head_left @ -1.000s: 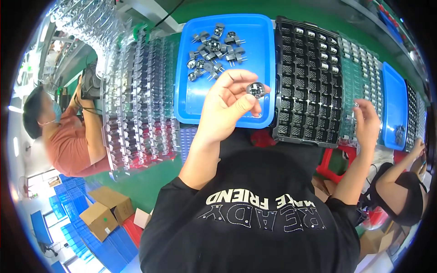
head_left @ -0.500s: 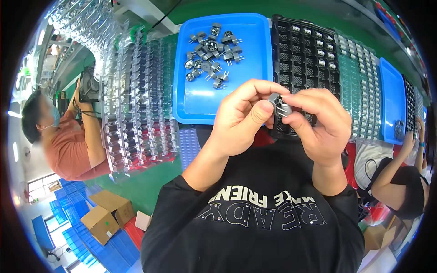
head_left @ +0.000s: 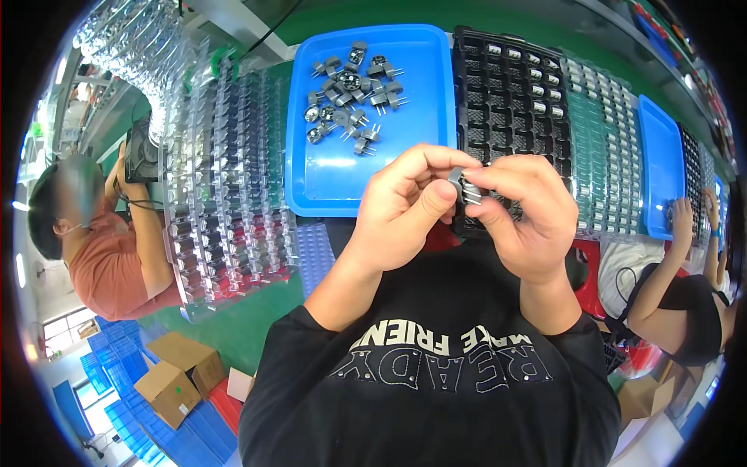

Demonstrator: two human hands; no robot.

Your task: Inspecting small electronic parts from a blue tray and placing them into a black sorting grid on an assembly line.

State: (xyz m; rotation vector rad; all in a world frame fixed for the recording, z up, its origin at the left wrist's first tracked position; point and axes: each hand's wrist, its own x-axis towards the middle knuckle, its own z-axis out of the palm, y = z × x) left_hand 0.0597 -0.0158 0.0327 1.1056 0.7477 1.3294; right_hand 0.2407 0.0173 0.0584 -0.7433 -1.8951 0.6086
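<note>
My left hand [head_left: 405,206] pinches a grey, round plug part [head_left: 456,177] between thumb and fingertips. Facing it, my right hand [head_left: 537,210] closes its thumb and fingertips around a small silver-grey piece [head_left: 471,192] with metal pins. The two pieces meet in front of my chest; fingers cover much of them, so I cannot tell whether they are joined. Beyond my left hand lies a blue tray [head_left: 412,117] holding a loose heap of similar grey plug parts [head_left: 348,82] with metal pins. A black compartment tray [head_left: 498,101], with small silver-white pieces in some cells, extends behind my right hand.
Clear ridged trays [head_left: 226,179] stand to the left, near a seated person [head_left: 117,265]. On the right are a clear tray with silver pieces [head_left: 603,148], another blue tray [head_left: 654,171] and a second person [head_left: 677,319]. Cardboard boxes [head_left: 167,389] lie at lower left.
The silver-grey piece in my right hand has turned and come closer against the plug part in my left. Both hands shifted slightly left. The person at right moved an arm.
</note>
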